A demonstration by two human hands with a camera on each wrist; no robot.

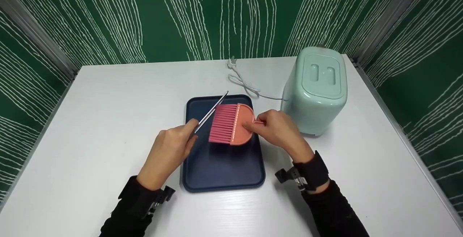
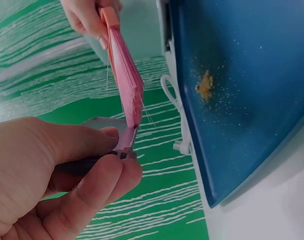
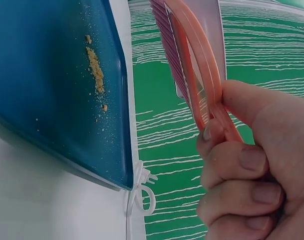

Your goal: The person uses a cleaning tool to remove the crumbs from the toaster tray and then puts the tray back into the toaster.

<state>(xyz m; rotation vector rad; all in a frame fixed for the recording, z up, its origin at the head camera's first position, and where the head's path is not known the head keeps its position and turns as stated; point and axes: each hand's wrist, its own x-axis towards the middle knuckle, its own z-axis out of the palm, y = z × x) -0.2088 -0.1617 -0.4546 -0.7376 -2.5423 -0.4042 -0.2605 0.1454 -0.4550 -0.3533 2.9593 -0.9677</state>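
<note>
My left hand (image 1: 173,143) pinches the dark handle of a flat metal scraper (image 1: 211,113) between thumb and fingers, its thin blade slanting up over the tray. My right hand (image 1: 277,129) grips the handle of a small orange brush (image 1: 243,125) with pink bristles (image 1: 223,124). In the left wrist view, the bristle tips (image 2: 133,117) meet the scraper's shiny plate (image 2: 123,132). Both tools are held above a dark blue tray (image 1: 224,173). On the tray floor lies a small streak of tan crumbs (image 3: 95,72) with fine specks scattered around it.
A mint-green toaster (image 1: 318,96) stands right of the tray, close beyond my right hand. Its white cord and plug (image 1: 240,79) lie behind the tray. The white table (image 1: 108,121) backs onto green walls with white streaks (image 1: 249,16).
</note>
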